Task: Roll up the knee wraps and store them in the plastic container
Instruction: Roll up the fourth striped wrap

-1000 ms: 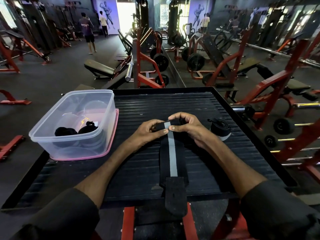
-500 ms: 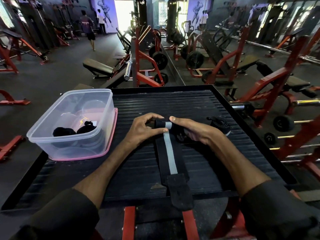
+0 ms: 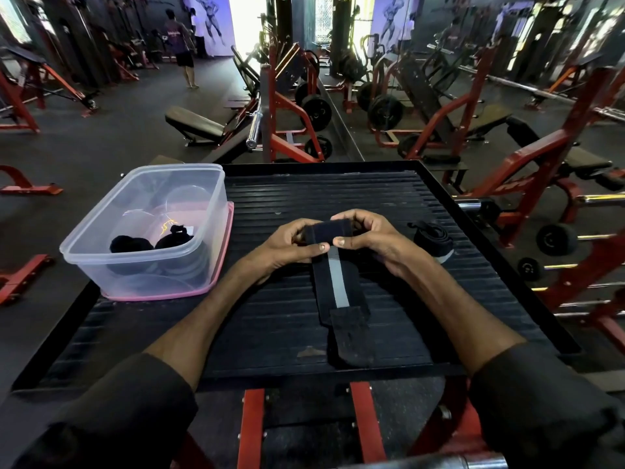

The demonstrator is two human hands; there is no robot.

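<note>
Left hand (image 3: 287,247): closed on the left end of the rolled part of the knee wrap (image 3: 333,265), thumb pressed on its near side.
Right hand (image 3: 370,238): closed on the right end of the same roll, thumb tip almost touching the left thumb.
Knee wrap: black with a grey stripe — the rolled part sits between the two hands, the loose tail runs from under the thumbs toward the person and ends in a wider black patch.
Platform (image 3: 372,194): black ribbed surface under both hands.
Plastic container (image 3: 189,184): clear, to the left of the left hand, resting on a pink lid (image 3: 227,252); dark rolled bundles (image 3: 130,245) lie inside.
Second wrap (image 3: 433,236): rolled, on the platform just right of the right hand.
Sleeves: dark, pushed back from both forearms.
</note>
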